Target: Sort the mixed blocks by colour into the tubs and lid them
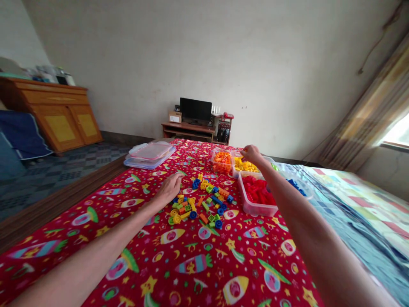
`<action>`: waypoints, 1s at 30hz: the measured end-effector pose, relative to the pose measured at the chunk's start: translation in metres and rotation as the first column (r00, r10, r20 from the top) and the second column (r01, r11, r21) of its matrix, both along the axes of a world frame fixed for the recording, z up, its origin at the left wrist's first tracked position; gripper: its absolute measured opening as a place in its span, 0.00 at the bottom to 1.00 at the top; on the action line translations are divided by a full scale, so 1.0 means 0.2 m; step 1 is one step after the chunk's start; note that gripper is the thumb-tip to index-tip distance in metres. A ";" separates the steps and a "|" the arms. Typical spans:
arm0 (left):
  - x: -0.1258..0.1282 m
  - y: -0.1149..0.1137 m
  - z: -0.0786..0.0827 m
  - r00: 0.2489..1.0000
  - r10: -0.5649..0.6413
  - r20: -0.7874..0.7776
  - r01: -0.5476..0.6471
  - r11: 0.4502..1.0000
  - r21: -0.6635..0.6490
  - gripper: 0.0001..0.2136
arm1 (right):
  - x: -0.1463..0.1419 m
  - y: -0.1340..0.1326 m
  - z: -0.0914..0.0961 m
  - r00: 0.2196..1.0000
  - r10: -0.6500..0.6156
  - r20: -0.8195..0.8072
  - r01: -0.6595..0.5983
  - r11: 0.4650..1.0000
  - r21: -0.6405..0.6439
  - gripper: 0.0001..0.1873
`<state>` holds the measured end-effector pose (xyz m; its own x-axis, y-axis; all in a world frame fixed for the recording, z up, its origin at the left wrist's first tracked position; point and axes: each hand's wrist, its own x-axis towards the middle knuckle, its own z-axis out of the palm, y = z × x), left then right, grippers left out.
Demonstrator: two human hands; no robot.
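Observation:
A loose pile of toy building bricks in yellow, green, blue and orange lies on the red patterned blanket. At the pile's left edge rests my left hand, its fingers loosely stretched and no brick visible in them. My right hand hovers over the box of yellow bricks, with fingers drawn together; whatever they may hold is hidden. Beside that box stand a clear box of orange bricks and, closer to me, a box of red bricks. My right forearm partly covers the red bricks.
Blue bricks fill another clear box right of my forearm. A little green shows in a box behind it. Stacked plastic lids lie at the far left. Beyond stands a desk with a monitor; a wooden cabinet is left.

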<state>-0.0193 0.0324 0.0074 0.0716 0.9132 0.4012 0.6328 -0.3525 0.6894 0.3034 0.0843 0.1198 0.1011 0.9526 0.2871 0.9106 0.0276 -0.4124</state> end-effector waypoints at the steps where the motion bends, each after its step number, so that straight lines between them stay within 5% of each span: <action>1: 0.00 0.00 -0.01 1.000 -0.004 -0.007 0.004 1.000 0.001 0.12 | 0.02 0.03 0.00 1.000 0.002 0.025 -0.001 1.000 -0.031 0.15; 6: -0.01 0.02 -0.02 0.999 -0.034 0.019 0.034 0.999 -0.009 0.11 | -0.03 0.04 0.00 0.986 0.026 0.162 -0.028 0.999 0.015 0.16; 11: 0.00 0.01 -0.01 0.992 -0.080 0.097 0.086 0.994 -0.068 0.11 | -0.28 -0.11 -0.04 0.969 0.214 0.125 -0.220 0.975 0.033 0.15; 15: 0.02 -0.02 0.00 0.984 -0.130 0.124 0.140 0.987 -0.076 0.12 | -0.50 -0.21 -0.20 0.879 0.392 0.271 -0.399 0.916 -0.028 0.13; 19: 0.03 -0.04 0.01 0.972 -0.154 0.179 0.169 0.983 -0.072 0.11 | -0.64 -0.28 -0.40 0.825 0.442 0.353 -0.454 0.889 -0.052 0.13; 24: 0.03 -0.03 0.01 0.972 -0.176 0.154 0.184 0.982 -0.040 0.11 | -0.68 -0.28 -0.52 0.812 0.447 0.376 -0.469 0.882 -0.035 0.12; 30: 0.04 -0.03 0.01 0.974 -0.166 0.156 0.178 0.982 -0.063 0.11 | -0.60 -0.30 -0.50 0.855 0.395 0.336 -0.443 0.893 0.077 0.13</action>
<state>-0.0123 0.0266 0.0092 0.1748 0.9206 0.3493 0.4546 -0.3901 0.8007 0.1824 0.0247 0.0189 -0.4132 0.8288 0.3772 0.8772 0.4735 -0.0794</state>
